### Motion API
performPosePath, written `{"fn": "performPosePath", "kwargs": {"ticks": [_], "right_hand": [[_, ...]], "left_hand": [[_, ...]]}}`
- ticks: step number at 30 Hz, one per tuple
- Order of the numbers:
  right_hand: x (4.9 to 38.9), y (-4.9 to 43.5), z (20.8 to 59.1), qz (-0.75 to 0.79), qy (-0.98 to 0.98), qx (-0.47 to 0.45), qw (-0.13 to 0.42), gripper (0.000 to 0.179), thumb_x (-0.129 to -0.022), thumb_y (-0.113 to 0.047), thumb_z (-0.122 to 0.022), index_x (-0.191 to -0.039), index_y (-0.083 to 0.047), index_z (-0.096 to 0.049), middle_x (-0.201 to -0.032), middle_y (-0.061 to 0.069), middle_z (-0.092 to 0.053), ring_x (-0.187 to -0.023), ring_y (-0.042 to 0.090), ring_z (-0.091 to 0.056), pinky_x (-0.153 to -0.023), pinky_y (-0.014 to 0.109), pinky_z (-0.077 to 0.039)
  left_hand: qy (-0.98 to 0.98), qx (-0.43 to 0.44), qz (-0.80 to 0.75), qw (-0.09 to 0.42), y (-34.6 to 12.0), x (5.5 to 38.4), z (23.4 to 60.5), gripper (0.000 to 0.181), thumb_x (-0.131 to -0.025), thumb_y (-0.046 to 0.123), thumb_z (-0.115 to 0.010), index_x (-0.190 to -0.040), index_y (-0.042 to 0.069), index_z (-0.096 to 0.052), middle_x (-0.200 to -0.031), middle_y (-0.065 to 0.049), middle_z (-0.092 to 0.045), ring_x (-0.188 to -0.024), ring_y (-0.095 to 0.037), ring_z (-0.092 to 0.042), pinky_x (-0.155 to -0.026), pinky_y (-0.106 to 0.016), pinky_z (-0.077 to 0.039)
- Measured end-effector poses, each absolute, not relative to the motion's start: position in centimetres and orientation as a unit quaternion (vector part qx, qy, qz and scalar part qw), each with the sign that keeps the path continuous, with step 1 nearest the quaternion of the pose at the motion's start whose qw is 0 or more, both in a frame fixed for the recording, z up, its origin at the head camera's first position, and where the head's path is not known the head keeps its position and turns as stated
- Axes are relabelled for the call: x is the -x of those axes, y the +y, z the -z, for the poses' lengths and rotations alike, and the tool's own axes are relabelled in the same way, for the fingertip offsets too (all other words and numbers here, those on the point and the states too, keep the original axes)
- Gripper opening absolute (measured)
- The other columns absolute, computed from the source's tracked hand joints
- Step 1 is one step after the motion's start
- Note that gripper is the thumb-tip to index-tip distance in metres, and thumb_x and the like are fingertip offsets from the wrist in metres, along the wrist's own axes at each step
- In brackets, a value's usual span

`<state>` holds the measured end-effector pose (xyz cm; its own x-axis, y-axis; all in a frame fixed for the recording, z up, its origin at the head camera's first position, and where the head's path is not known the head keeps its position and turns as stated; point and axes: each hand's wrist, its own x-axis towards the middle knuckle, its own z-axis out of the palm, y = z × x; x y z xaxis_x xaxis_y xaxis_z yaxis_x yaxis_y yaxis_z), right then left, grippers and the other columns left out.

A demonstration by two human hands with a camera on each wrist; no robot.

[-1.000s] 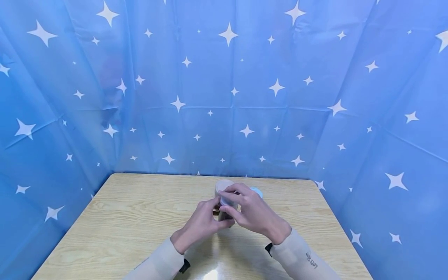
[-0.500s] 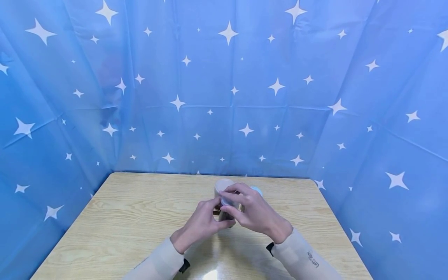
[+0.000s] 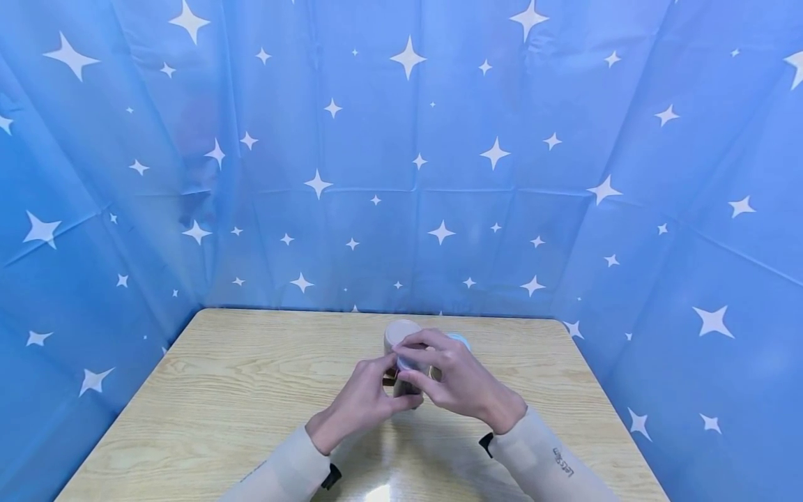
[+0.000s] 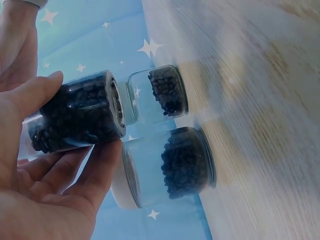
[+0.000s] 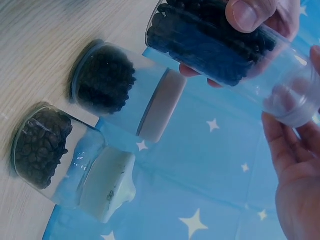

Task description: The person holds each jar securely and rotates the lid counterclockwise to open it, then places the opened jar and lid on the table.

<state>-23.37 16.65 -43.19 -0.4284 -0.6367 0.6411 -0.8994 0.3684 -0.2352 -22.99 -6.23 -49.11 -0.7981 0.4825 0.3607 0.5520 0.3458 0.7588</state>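
Note:
Held above the table, a clear jar of dark coffee beans (image 5: 210, 45) is gripped around its body by my left hand (image 3: 360, 401), thumb on one side and fingers on the other. My right hand (image 3: 461, 376) pinches the translucent lid (image 5: 295, 107) at the jar's top with thumb and fingertips. Whether the lid is tight or loose cannot be seen. Close behind stand two more bean jars: one with a flat whitish lid (image 5: 162, 105), one with a pale blue-green lid (image 5: 110, 182). In the head view the hands cover much of the held jar.
The jars stand on a light wood-grain table (image 3: 263, 390), toward its far side. A blue curtain with white stars (image 3: 401, 153) hangs behind the table and along both sides. The two standing jars are side by side, just beyond the hands.
Both hands keep their hold on the jar and its lid. The right hand and wrist have shifted very slightly to the right; otherwise little differs.

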Motion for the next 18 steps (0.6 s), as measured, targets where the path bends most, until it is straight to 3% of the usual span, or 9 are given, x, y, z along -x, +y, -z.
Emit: {"fn": "performPosePath", "kwargs": {"ticks": [6, 18], "right_hand": [[23.49, 16.8, 43.02, -0.279, -0.781, -0.511, 0.224, 0.034, -0.102, -0.007, -0.09, -0.135, -0.002, -0.085, -0.136, 0.011, -0.081, -0.126, 0.027, -0.08, -0.102, 0.041, -0.071], [23.61, 17.3, 42.95, -0.272, -0.776, -0.53, 0.206, 0.039, -0.102, -0.008, -0.09, -0.139, -0.002, -0.081, -0.14, 0.011, -0.079, -0.13, 0.027, -0.079, -0.105, 0.039, -0.07]], "left_hand": [[-0.821, 0.317, 0.474, 0.035, -6.31, 22.88, 49.16, 0.046, -0.099, 0.026, -0.097, -0.139, 0.02, -0.075, -0.124, 0.006, -0.085, -0.11, -0.01, -0.082, -0.096, -0.03, -0.07], [-0.825, 0.315, 0.469, 0.029, -6.32, 22.74, 49.13, 0.051, -0.099, 0.027, -0.097, -0.144, 0.017, -0.074, -0.128, 0.004, -0.085, -0.112, -0.013, -0.083, -0.096, -0.029, -0.069]]}}
